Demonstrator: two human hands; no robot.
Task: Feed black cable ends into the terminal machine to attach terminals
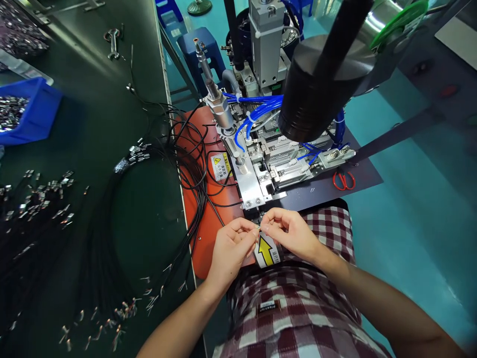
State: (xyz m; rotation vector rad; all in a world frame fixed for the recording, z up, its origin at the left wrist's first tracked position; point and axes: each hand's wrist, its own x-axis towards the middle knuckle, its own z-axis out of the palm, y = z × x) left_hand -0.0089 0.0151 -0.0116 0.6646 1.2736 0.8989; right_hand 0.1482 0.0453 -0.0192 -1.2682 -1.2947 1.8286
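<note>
My left hand [231, 247] and my right hand [288, 233] meet in front of my checked shirt, fingers pinched together. Between the fingertips sits a small silvery piece [258, 227], too small to name; a thin black cable seems to run from it to the left. Just below the fingertips lies a yellow arrow label [265, 250]. Directly beyond my hands stands a metal machine fixture [261, 169] with blue air hoses [257, 107], mounted over an orange base plate [203, 223].
A bundle of black cables with metal ends [134, 154] spreads over the dark green bench [93, 99] at left. A blue bin of metal parts [28, 114] stands far left. Red scissors [343, 180] lie right of the fixture. A black cylinder [316, 89] hangs overhead.
</note>
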